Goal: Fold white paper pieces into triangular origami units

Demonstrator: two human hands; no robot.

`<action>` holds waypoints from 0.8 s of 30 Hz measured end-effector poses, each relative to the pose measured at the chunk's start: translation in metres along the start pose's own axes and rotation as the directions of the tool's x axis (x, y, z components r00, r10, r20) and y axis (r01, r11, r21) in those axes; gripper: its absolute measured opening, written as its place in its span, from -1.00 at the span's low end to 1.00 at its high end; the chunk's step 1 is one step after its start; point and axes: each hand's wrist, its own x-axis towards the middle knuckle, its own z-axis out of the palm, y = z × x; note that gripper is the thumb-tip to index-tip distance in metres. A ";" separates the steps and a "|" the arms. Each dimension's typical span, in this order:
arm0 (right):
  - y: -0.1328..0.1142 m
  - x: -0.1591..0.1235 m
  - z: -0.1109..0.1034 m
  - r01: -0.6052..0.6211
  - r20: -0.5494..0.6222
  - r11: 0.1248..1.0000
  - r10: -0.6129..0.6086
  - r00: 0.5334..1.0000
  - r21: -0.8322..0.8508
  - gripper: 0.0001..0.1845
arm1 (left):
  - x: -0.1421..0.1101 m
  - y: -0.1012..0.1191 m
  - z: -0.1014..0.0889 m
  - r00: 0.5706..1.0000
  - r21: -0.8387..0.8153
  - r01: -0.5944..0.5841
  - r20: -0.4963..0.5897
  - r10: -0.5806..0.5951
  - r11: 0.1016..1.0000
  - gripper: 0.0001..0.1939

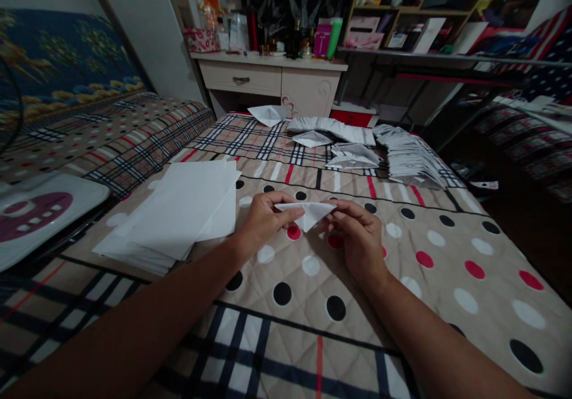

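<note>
Two hands' fingers (292, 213) holding folded white paper (308, 215), patterned bedspread (286, 339)

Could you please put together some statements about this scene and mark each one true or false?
1. The left hand grips a folded white paper. True.
2. The stack of flat sheets lies to the right of both hands. False: it lies to their left.
3. A green tube stands on the white dresser. True.
4. The bedspread is one plain colour. False: it has dots and plaid bands.
5. The long row of folded papers lies beyond the right hand. True.
</note>
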 end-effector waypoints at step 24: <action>0.002 0.004 -0.001 -0.005 0.197 0.897 0.103 0.975 -0.443 -0.74 | 0.001 -0.001 -0.005 0.964 0.432 -0.265 0.132 0.230 0.862 -0.73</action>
